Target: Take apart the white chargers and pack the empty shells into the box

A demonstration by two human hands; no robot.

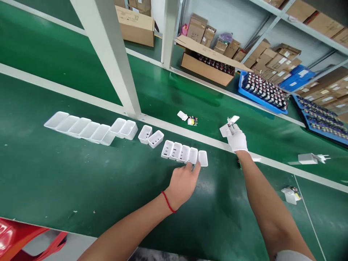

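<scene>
My bare left hand (185, 181), with a red cord at the wrist, has its fingertips at the near edge of a white open case (193, 155) and beside the end case (202, 158). Several like cases stand in a row to its left. My right hand (237, 139) wears a white glove, and its fingers are closed on a small white part (233, 120) with thin dark wires. Right beside that hand lies a white flat piece (224, 130). A circuit board with a yellow component (192, 121) lies further left, next to a small white piece (182, 115).
More white cases (78, 127) line the left side. A slanted metal post (108, 54) rises from the green table (108, 188). A blue tray (262, 105) and an open carton (206, 69) stand behind; a white plug unit (307, 158) lies right.
</scene>
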